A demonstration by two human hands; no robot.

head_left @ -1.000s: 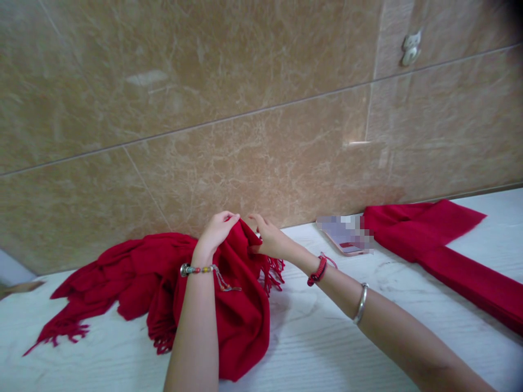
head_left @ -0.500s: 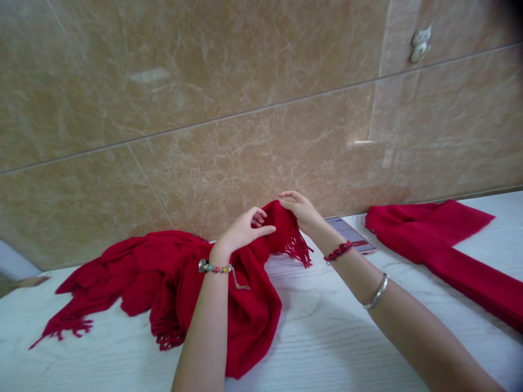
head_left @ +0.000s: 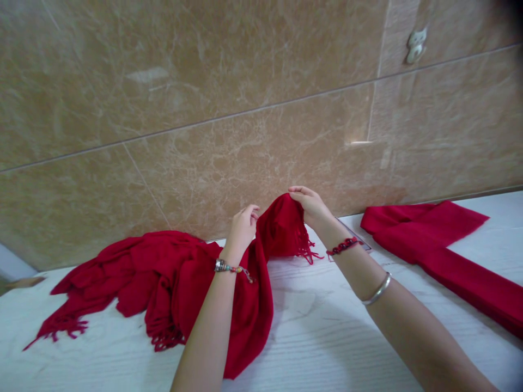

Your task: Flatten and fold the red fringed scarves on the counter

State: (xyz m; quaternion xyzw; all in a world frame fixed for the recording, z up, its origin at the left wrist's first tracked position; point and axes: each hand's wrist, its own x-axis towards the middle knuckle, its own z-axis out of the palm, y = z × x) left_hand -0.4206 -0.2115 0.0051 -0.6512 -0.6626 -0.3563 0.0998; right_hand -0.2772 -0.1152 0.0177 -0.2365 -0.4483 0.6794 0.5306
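Note:
A red fringed scarf (head_left: 247,310) lies bunched on the white surface, one end lifted in front of me. My right hand (head_left: 312,207) pinches the upper edge of that raised end between thumb and fingers, and its fringe hangs below. At the left edge of the lifted part is my left hand (head_left: 244,228), fingers bent together against the cloth; its thumb is mostly hidden. A beaded bracelet circles the left wrist. The right arm wears a red beaded bracelet and a silver bangle.
A folded red cloth (head_left: 425,234) extends along the right side of the white wood-grain surface (head_left: 322,332). Behind my right wrist, a phone (head_left: 365,246) is mostly covered. The marbled tile wall (head_left: 204,158) rises behind, with a small cat-shaped hook (head_left: 417,46) on it.
My right hand has moved slightly right and up, drawing the scarf's end along. My left hand has turned upright and its fingers have come together at the scarf's edge. The phone is more covered.

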